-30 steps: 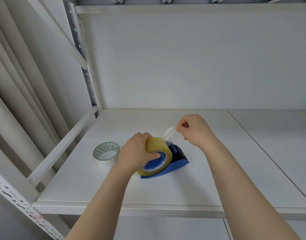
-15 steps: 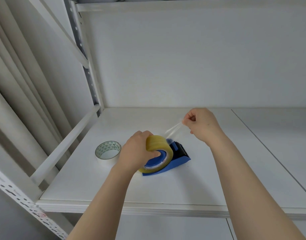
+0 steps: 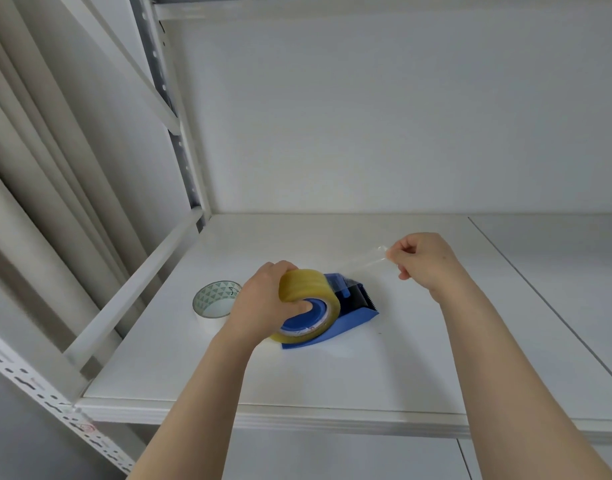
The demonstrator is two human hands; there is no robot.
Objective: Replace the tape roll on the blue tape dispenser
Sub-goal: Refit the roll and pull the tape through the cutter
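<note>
The blue tape dispenser (image 3: 349, 315) stands on the white shelf (image 3: 384, 368), its toothed cutter pointing right. A yellowish clear tape roll (image 3: 306, 287) sits on the dispenser's blue hub. My left hand (image 3: 263, 303) grips that roll from the left, thumb pressed on the hub. My right hand (image 3: 426, 261) is up and to the right of the dispenser, pinching the free end of a clear tape strip (image 3: 363, 261) stretched from the roll. A second, nearly used-up roll (image 3: 213, 301) with a green triangle pattern inside lies flat just left of my left hand.
A white rail (image 3: 135, 285) and a perforated upright (image 3: 180, 143) bound the shelf's left side. The back wall (image 3: 401, 116) is behind it. A seam (image 3: 540, 299) splits the shelf board on the right. The front edge (image 3: 297, 414) runs below my forearms.
My right hand has drawn the tape end farther right and up, lengthening the clear strip. My left hand keeps its hold on the roll on the dispenser.
</note>
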